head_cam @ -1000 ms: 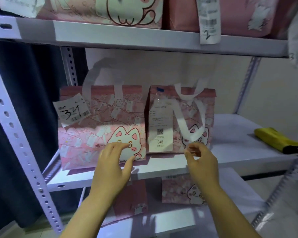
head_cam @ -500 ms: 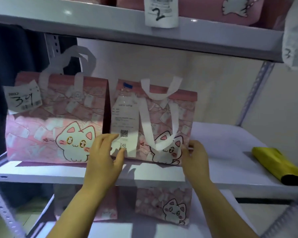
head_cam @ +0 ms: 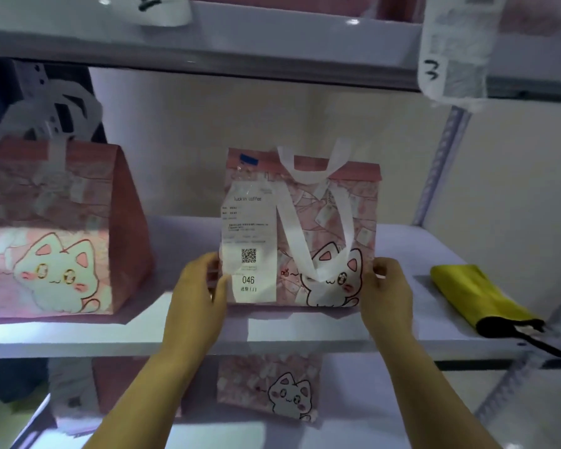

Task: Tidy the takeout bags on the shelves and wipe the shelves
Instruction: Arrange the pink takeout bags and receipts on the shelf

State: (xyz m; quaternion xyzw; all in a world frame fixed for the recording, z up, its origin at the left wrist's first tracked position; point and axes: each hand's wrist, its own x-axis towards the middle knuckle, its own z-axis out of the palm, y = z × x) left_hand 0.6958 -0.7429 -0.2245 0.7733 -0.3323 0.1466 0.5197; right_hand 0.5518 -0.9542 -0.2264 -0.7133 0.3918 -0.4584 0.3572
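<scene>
A pink cat-print takeout bag [head_cam: 331, 222] is standing upright on the middle shelf [head_cam: 305, 332]. The left hand [head_cam: 196, 296] is curling its fingers [head_cam: 204, 265] around the bag's lower left edge, by a white receipt [head_cam: 248, 234]; the right hand [head_cam: 387, 294] is clasping its lower right edge. A second bag [head_cam: 52, 238] is sitting well left of the fingers, a yellow pouch [head_cam: 470, 293] to their right.

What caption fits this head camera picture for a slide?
The left hand and right hand grip the sides of a pink cat bag on the shelf.
</scene>
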